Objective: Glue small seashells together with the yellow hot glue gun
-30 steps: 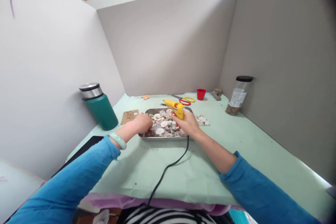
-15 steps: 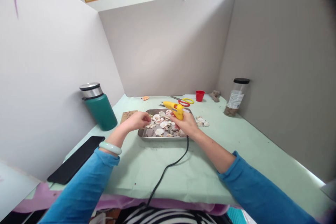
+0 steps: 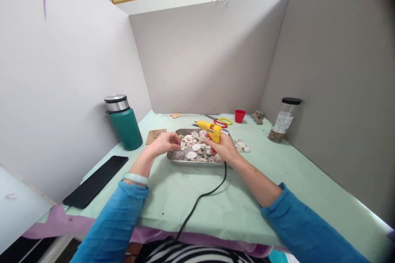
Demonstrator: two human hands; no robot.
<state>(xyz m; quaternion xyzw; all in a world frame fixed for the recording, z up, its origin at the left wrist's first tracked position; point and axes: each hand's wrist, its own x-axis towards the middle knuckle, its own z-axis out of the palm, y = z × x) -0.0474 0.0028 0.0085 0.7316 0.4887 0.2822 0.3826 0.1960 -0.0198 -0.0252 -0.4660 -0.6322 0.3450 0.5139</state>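
My right hand (image 3: 226, 148) is wrapped round a yellow hot glue gun (image 3: 207, 128), held over the right part of a metal tray (image 3: 197, 162). The nozzle points left, and a glue stick pokes out of the back. A black cord (image 3: 202, 195) runs from below this hand to the table's front edge. My left hand (image 3: 165, 144) is at the tray's left rim, its fingers curled together beside small white shells (image 3: 182, 146); what they pinch, if anything, is too small to make out. Many seashells (image 3: 191, 155), white, pinkish and brown, lie in the tray.
Left stand a green bottle (image 3: 126, 128), a black flat case (image 3: 96, 181) and a speckled brown board (image 3: 153, 135). Behind the tray are scissors (image 3: 224, 121) and a red cup (image 3: 240, 116). Loose shells (image 3: 242, 146) and a lidded jar (image 3: 281, 123) are right. Grey panels (image 3: 206, 57) enclose the table.
The view has turned slightly left, so everything appears shifted right. Both hands stay about where they were over the tray, the glue gun still in my right hand.
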